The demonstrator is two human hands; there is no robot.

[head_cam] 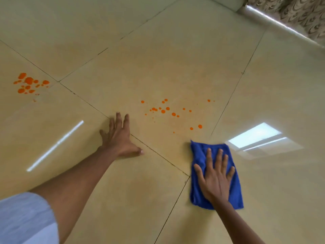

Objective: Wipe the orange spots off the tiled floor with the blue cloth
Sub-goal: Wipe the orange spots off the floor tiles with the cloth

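Note:
A blue cloth (198, 155) lies flat on the glossy beige tiled floor (158, 59). My right hand (215, 176) presses on top of it, palm down, fingers spread. Small orange spots (168, 110) are scattered on the tile just beyond the cloth. A denser cluster of larger orange spots (29, 83) sits at the far left. My left hand (119, 138) rests flat on the bare floor, fingers apart, between the two patches and touching neither.
Dark grout lines cross the floor diagonally. A wall base and a patterned curtain (302, 13) fill the top right corner. Bright window reflections (255, 136) lie on the tile right of the cloth. A light sleeve (22, 219) shows bottom left.

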